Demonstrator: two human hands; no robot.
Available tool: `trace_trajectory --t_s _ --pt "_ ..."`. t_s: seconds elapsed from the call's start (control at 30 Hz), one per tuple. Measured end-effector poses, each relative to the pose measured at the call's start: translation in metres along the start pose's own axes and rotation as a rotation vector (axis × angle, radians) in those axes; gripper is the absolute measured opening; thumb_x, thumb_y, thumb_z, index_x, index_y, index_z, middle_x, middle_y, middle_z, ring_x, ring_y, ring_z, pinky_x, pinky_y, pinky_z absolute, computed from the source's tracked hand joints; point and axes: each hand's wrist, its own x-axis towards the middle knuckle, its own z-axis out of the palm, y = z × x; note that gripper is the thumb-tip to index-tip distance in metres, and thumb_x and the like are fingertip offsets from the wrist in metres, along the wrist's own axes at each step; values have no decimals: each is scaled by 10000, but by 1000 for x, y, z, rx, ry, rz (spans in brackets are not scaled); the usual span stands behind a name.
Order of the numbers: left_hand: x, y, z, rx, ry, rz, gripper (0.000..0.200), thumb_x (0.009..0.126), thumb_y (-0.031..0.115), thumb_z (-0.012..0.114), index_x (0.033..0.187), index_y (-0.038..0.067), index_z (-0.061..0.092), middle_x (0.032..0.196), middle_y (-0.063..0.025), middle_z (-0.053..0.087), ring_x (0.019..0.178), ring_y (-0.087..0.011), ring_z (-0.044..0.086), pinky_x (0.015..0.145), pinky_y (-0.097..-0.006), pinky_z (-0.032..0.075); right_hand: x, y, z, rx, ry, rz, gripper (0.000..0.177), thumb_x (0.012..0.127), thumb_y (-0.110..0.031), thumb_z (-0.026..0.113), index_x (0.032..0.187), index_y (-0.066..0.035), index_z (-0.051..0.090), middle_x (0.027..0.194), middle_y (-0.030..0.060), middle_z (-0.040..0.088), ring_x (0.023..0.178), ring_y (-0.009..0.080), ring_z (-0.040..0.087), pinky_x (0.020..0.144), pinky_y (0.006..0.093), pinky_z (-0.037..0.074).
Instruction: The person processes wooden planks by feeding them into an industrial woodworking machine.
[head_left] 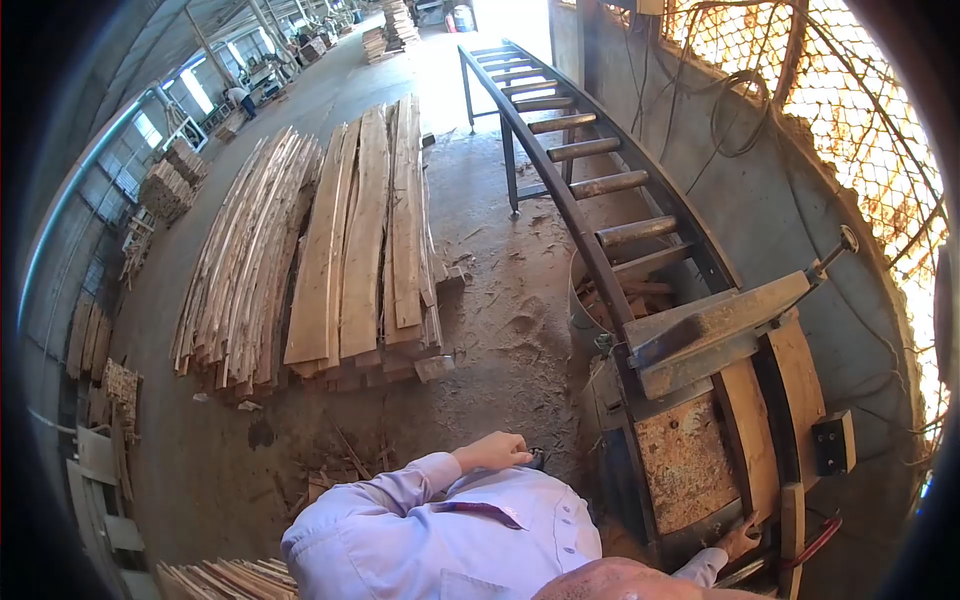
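Observation:
My left hand (pixel 495 450) is in front of my waist, fingers curled in, with a small dark thing (pixel 537 458) at its fingertips; what it grips, if anything, is hidden. To the right, my right hand (pixel 740 540) reaches down to the near end of the machine, one finger stretched out along the lower edge of a wooden strip (pixel 752 430). Left of that strip lies a rust-stained metal plate (pixel 686 468). Beside the hand stand an upright wooden piece (pixel 792 535) and a red curved handle (pixel 825 542).
A heavy metal crosspiece (pixel 720 325) with a hand screw (pixel 835 250) spans the machine. Beyond it runs a roller conveyor (pixel 585 148) along the wall. Stacked planks (pixel 365 240) lie on the floor at left, with sawdust (pixel 510 320) between. A person (pixel 240 98) bends over far off.

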Motion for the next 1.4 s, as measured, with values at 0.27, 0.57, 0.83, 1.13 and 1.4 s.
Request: trace_trajectory --t_s 0.27,0.57,0.83,1.13,1.4 --pt "-7 -15 11 73 14 25 569 968 512 593 1165 -20 643 1135 -265 693 1070 -407 662 922 -461 507 -20 -22 -19 8 -31 -11 1113 782 -830 613 1477 17 416 1443 236 531 1302 392 545 1088 463 439" --pt "-15 -7 -4 100 -169 23 635 965 566 564 1165 -33 629 1150 -301 664 1098 -449 631 936 -504 487 -12 -13 -8 9 -21 -10 1102 784 -820 620 1482 7 414 1456 240 517 1314 399 534 1095 473 437" --pt "-33 17 -1 56 -41 0 612 952 555 592 1101 -37 628 1072 -316 676 1046 -462 643 898 -501 499 -26 -22 -18 78 -54 -4 1107 764 -801 665 1474 14 428 1462 245 514 1323 403 525 1102 471 424" --pt "-26 31 52 142 -55 119 650 961 565 562 1167 -49 614 1130 -294 647 1112 -456 606 964 -507 469 -6 0 -11 -62 84 -312 858 903 -736 546 1323 10 608 1431 238 522 1316 392 509 1097 487 418" --pt "-54 51 50 71 -100 35 647 964 568 557 1140 -52 611 1129 -310 661 1082 -474 623 933 -515 482 -10 6 -9 -126 68 -391 809 951 -734 442 1312 -43 659 1425 231 548 1341 378 488 1122 492 386"
